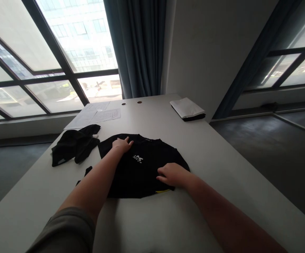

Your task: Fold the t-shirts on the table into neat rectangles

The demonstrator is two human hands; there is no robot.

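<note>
A: Counts?
B: One black shirt (144, 175), middle of the white table (236, 200). One white print (138, 159) on it, one yellow strip (163, 191) at its near edge. One crumpled dark garment (74, 144) off to the left. One small dark piece (88, 170) partly behind the left forearm; can't tell if it joins the shirt.

A: Rest of the tabletop?
B: One folded white item (186, 106) lying on something dark, far right. Two round holes (139, 102) near the far edge. Paper sheets (107, 114) far left; they overlap, at least two, exact count unclear.

A: Shirt orientation?
B: Neckline (149, 140) points away from the person, toward the curtain (141, 49). Print faces up. Longest spread in this view runs left-right, but the view is foreshortened, so can't confirm the true long axis.

A: Hands?
B: Two. Left hand (122, 144) rests on the shirt's upper left, just beside the neckline, thumb and index apart. Right hand (171, 174) is on the shirt's right side toward the near edge, fingers curled, narrow gap to the thumb. Can't tell if it pinches fabric.
</note>
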